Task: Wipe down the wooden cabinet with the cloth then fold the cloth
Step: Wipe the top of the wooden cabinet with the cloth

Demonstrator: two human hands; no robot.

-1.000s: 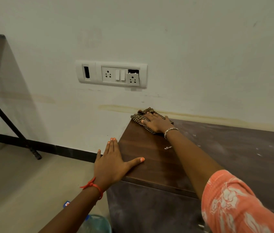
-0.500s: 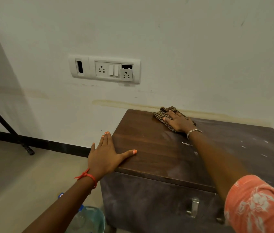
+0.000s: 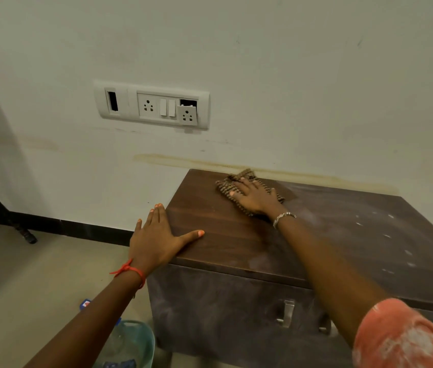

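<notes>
A dark wooden cabinet (image 3: 236, 243) stands against the white wall. Its top looks clean on the left and dusty with white specks on the right. A brown checked cloth (image 3: 227, 185) lies bunched on the top near the back edge. My right hand (image 3: 252, 197) presses flat on the cloth, fingers spread, covering most of it. My left hand (image 3: 156, 237) rests flat on the cabinet's left edge, thumb on the top, holding nothing.
A white switch and socket plate (image 3: 154, 106) is on the wall above. A metal handle (image 3: 287, 312) sits on the cabinet front. A pale green bucket (image 3: 133, 343) stands on the floor at lower left. A black stand leg (image 3: 2, 211) reaches the floor at far left.
My right hand has slid the cloth along the back of the top, first rightwards, then a little back to the left. The camera view has shifted. My left hand stays on the edge.
</notes>
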